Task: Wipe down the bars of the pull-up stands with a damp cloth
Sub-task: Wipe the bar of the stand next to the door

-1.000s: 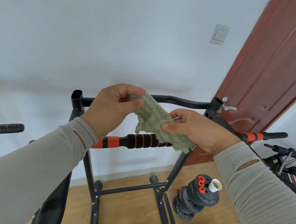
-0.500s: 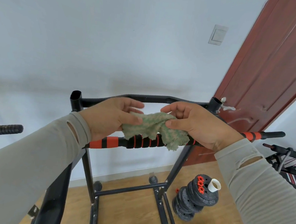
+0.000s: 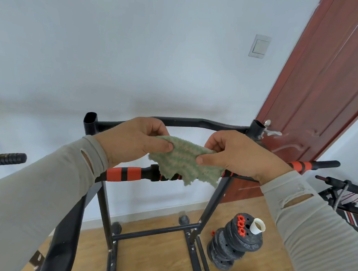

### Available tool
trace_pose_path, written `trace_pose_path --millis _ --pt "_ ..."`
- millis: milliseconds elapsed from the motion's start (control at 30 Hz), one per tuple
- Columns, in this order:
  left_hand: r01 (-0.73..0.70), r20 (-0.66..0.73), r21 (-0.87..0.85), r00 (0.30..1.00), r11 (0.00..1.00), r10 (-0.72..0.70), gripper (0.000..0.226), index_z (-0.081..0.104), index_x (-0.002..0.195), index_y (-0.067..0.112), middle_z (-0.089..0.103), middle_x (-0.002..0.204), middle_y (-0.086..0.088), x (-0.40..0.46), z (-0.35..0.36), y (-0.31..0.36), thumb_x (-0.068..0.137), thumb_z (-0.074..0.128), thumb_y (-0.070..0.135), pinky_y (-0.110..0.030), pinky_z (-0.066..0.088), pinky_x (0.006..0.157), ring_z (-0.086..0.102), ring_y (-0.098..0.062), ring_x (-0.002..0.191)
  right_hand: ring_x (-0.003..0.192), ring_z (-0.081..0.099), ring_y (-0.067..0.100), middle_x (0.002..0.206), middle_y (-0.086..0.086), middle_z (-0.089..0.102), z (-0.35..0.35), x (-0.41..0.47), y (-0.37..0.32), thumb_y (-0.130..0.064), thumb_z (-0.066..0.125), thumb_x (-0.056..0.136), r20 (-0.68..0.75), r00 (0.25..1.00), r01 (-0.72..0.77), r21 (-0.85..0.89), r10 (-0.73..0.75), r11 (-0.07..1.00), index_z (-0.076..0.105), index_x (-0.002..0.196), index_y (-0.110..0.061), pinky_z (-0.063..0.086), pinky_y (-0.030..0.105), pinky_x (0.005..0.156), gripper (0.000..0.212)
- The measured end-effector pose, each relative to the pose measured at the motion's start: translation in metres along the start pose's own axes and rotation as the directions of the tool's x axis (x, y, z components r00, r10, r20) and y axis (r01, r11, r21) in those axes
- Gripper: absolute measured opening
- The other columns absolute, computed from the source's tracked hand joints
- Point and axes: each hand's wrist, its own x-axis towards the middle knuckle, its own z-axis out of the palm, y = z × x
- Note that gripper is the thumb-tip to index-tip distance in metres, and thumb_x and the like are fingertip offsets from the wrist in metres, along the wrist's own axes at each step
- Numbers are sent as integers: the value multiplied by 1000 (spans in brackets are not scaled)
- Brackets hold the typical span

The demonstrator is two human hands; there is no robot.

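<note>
Spreading the green cloth (image 3: 184, 161): left hand (image 3: 131, 141) and right hand (image 3: 236, 154) each pinch an edge, holding it taut just above the padded bar (image 3: 128, 173) (apparently readying a flat wiping face).

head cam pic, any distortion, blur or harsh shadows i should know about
Head view: wide-angle bending is plain, the door edge leans and both sleeves balloon at the lower corners; light is soft and even, with only a faint shadow band on the wall above the stand's top bar; the green cloth, left hand and right hand are fairly sharp; no glare.
</note>
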Motion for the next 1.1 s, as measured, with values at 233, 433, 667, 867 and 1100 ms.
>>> trace_pose_path --millis 233,433,667,867,1100 --pt "69 -19 -66 997 995 -71 33 65 98 24 69 86 7 2 -1 -7 74 86 16 -39 55 78 62 -13 78 93 74 21 101 6 78 -2 0 8 -9 78 89 9 1000 3 263 -6 965 77 102 -20 59 39 92 17" --pt "148 89 -244 988 958 -130 49 69 113 21 67 103 -14 -3 2 -4 68 85 27 -54 52 101 69 -31 98 88 71 12 105 1 76 3 2 4 12 59 92 3 1000 -16 456 16 890 75 107 -19 57 27 75 37" --pt "90 29 -144 996 985 -86 14 71 103 8 72 104 -19 -5 4 -3 90 72 13 -54 56 95 69 -28 88 87 73 31 99 13 78 3 5 3 3 56 92 24 994 -106 445 106 889 79 98 -16 62 47 84 30" --pt "14 -163 51 987 999 -6 12 75 97 22 78 87 1 -3 4 -3 98 63 21 -37 59 88 73 -20 85 82 71 23 93 13 78 5 5 9 -17 77 90 45 995 -99 362 89 927 74 94 -5 59 43 87 13" --pt "-12 -243 151 969 989 48 23 72 98 24 74 89 4 -1 10 -2 104 50 26 -41 58 85 69 -19 85 91 73 28 98 13 73 13 -2 11 -9 75 81 80 997 -68 861 -2 503 63 89 -10 64 40 78 15"
